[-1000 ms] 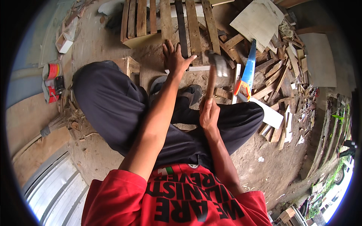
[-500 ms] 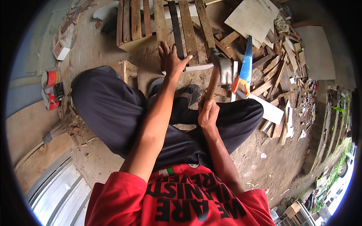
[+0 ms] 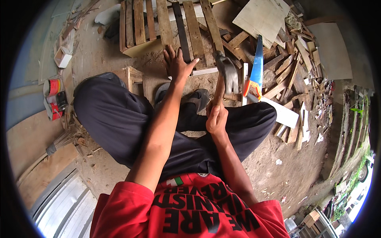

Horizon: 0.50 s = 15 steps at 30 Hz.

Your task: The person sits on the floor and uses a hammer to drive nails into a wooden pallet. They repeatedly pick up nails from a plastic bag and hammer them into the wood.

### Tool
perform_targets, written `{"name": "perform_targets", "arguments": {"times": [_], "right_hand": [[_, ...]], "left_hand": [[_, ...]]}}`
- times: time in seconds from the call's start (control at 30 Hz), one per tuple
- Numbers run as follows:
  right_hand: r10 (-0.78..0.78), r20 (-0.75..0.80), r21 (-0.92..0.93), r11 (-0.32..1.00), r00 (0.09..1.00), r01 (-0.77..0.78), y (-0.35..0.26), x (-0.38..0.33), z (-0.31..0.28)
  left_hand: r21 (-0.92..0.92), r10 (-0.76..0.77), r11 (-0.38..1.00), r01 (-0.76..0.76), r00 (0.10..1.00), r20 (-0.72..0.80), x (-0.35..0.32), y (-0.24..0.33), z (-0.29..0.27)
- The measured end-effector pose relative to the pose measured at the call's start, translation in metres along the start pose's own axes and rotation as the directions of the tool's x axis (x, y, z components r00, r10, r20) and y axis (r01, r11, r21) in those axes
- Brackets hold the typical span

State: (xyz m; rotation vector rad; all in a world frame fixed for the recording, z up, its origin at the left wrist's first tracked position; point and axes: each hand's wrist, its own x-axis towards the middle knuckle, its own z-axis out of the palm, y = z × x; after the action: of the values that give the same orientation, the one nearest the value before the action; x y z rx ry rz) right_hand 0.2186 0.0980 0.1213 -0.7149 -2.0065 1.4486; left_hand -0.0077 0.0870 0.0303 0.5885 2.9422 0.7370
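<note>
- The right hand (image 3: 216,119) is closed round the wooden handle of a hammer (image 3: 226,75), gripping it low on the shaft; the grey metal head stands raised above the fist, blurred, over the near ends of the slats.
- The left hand (image 3: 176,63) lies flat and spread, palm down, pressing on a wooden pallet (image 3: 166,23), its fingers across a dark slat (image 3: 180,23) and the pale slats either side.
- The hammer head hangs just to the right of the left hand, near but apart from its thumb.
- A narrow white strip (image 3: 204,71) lies along the pallet's near edge, between the left wrist and the hammer handle.
- The person sits cross-legged on the dirt floor (image 3: 278,174) in dark trousers, with a grey shoe (image 3: 198,97) just below the two hands.
- A small wooden frame (image 3: 133,75) stands by the left knee, just beside the pallet's near left corner.
- To the right of the hammer lies a hand saw (image 3: 256,65) with a blue blade and orange grip, close beside the hammer head.
- Beyond the saw a heap of wood offcuts (image 3: 293,75) crowds the right side; a pale board (image 3: 262,18) rests above it.
- Open dirt lies below the right knee.
- At the far left stand red and dark cans (image 3: 53,97) against a wall edge.
</note>
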Motion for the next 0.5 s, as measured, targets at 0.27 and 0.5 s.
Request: {"name": "perform_targets", "arguments": {"times": [0.27, 0.5], "right_hand": [[0.434, 0.01, -0.404, 0.826, 0.901, -0.393, 0.038, -0.008, -0.009], [0.415, -0.051, -0.129, 0.899, 0.908, -0.419, 0.04, 0.003, -0.005]], "left_hand": [[0.006, 0.091, 0.996, -0.091, 0.983, -0.16, -0.005, -0.01, 0.021], [-0.427, 0.035, 0.894, -0.133, 0.973, -0.229, 0.005, -0.026, 0.002]]}}
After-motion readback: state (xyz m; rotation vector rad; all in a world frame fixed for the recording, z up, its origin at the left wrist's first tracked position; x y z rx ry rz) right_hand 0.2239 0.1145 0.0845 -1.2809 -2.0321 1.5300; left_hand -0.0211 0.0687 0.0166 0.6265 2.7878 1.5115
